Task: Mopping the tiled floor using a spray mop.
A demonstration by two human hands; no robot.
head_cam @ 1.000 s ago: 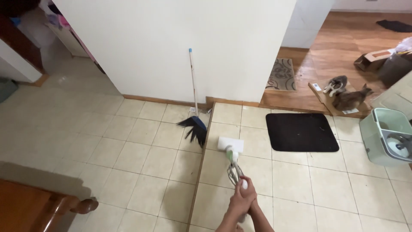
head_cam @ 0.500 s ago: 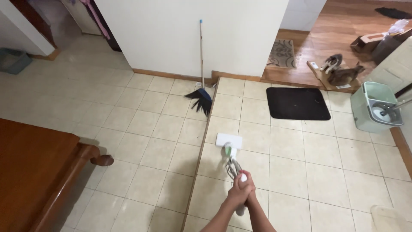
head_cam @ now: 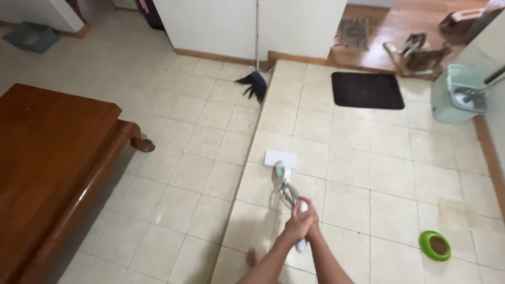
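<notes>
Both hands stacked on the mop handle

Head view: left hand [head_cam: 294, 227] and right hand [head_cam: 307, 218] were wrapped tight round the mop [head_cam: 286, 181] handle, probably for push; its white head [head_cam: 280, 158] lay flat on the tiled floor [head_cam: 210, 158] ahead, broom [head_cam: 256, 79] far beyond, green bowl [head_cam: 435, 245] off right.

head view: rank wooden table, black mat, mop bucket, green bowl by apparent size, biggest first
1. Wooden table, by far the largest, though it is also nearest the camera.
2. Black mat.
3. Pale green mop bucket, clearly smaller than the mat in frame, though partly cropped by the edge.
4. Green bowl, smallest.
</notes>
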